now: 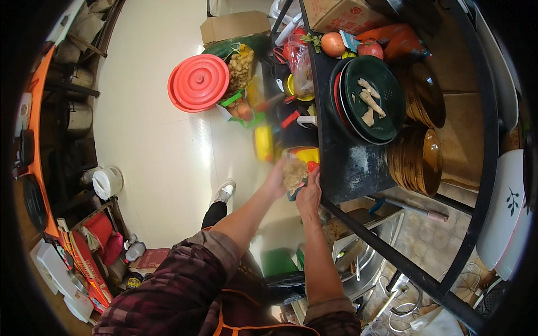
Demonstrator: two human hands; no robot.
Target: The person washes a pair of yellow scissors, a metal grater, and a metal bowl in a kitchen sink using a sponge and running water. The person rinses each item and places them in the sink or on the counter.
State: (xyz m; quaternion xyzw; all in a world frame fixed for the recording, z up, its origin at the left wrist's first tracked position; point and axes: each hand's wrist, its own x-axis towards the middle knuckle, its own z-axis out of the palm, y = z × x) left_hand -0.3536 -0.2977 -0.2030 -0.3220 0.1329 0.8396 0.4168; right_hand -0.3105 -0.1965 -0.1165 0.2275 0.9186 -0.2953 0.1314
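Observation:
Both my hands are at a clear bag of tan, crumbly contents (pixel 295 173), low beside the edge of the black shelf. My left hand (pixel 276 179) grips its left side, the fingers partly hidden behind it. On the near right side my right hand (pixel 309 197) holds it, with the thumb along the lower edge and the fingers by a red piece (pixel 312 166). Just beyond the bag is a yellow packet (pixel 306 154). To the left of that, a yellow object (pixel 263 143) looks blurred.
A black metal shelf (pixel 357 168) stands close on my right, carrying green plates (pixel 393 105) with pale root pieces and stacked brown bowls (pixel 414 159). A red lidded bucket (pixel 197 82) and bagged ginger (pixel 241 67) sit ahead. Below right is a metal sink (pixel 380 248).

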